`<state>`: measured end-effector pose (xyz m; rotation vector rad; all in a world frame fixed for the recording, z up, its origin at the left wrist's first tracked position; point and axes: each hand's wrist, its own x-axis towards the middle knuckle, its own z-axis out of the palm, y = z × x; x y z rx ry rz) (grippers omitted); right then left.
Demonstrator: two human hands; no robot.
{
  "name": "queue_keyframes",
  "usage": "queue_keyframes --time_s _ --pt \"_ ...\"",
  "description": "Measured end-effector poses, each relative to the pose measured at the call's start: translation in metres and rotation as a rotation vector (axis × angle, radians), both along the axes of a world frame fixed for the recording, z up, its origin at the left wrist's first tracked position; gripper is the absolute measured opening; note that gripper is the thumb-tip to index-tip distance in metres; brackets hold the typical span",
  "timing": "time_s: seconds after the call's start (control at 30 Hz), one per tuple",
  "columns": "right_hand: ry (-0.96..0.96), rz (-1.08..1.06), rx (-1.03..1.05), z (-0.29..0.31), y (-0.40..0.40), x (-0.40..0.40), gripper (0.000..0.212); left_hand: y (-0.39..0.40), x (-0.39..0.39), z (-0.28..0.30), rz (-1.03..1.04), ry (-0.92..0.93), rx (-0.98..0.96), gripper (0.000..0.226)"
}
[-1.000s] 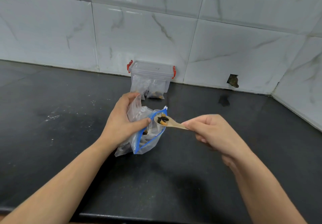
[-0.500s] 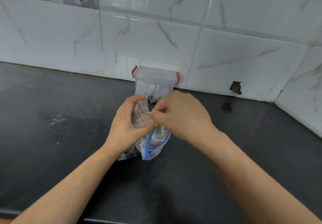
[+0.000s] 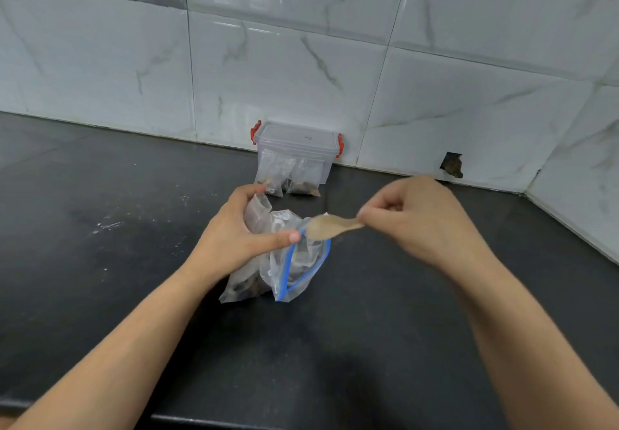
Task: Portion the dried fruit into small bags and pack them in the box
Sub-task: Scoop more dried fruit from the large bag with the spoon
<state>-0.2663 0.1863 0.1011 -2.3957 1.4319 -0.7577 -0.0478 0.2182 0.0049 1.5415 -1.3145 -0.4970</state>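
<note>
Where the blue-rimmed zip bag (image 3: 294, 272) stands open-mouthed on the dark desk (image 3: 100, 262), dark pieces of dried fruit show dimly through its clear plastic, and a smaller clear bag (image 3: 256, 218) is bunched against the side of it nearer the left hand. That left hand (image 3: 241, 235) has its fingers (image 3: 291, 237) closed on the plastic of both bags, thumb tip lying at the blue rim. Just above that rim hangs the bowl of a pale wooden spoon (image 3: 326, 227), blurred, with nothing clearly in it; the right hand (image 3: 425, 218) pinches its handle with narrowed fingers, on the side of the zip bag away from the left hand. Beyond the zip bag, against the marble-tiled wall (image 3: 301, 71), stands a clear lidded box (image 3: 296, 143) with red clips, and two small filled bags (image 3: 288, 178) lean upright against its front, touching it.
</note>
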Motion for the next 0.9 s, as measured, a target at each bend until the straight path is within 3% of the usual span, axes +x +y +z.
queue_keyframes --time_s 0.13,0.27,0.43,0.63,0.77,0.9 --pt "0.13 0.012 0.002 -0.026 0.006 0.008 0.014 0.001 -0.005 -0.003 -0.102 -0.145 0.128 0.122" --pt "0.2 0.049 -0.099 -0.052 0.013 0.027 0.018 -0.002 0.0 -0.004 -0.11 -0.125 0.246 0.106" --pt "0.329 0.047 -0.116 -0.056 0.015 0.026 0.017 -0.002 0.003 -0.004 -0.033 -0.057 0.188 0.091" --pt "0.429 0.083 -0.008 -0.043 0.024 0.021 0.012 -0.003 0.002 -0.005 0.066 -0.099 0.156 0.068" --pt "0.365 0.047 -0.219 -0.041 0.025 0.027 0.019 -0.003 0.002 -0.004 0.013 -0.136 0.203 0.061" --pt "0.474 0.084 -0.281 -0.051 0.026 0.038 0.017 -0.001 0.0 -0.003 -0.011 -0.142 0.177 0.059"
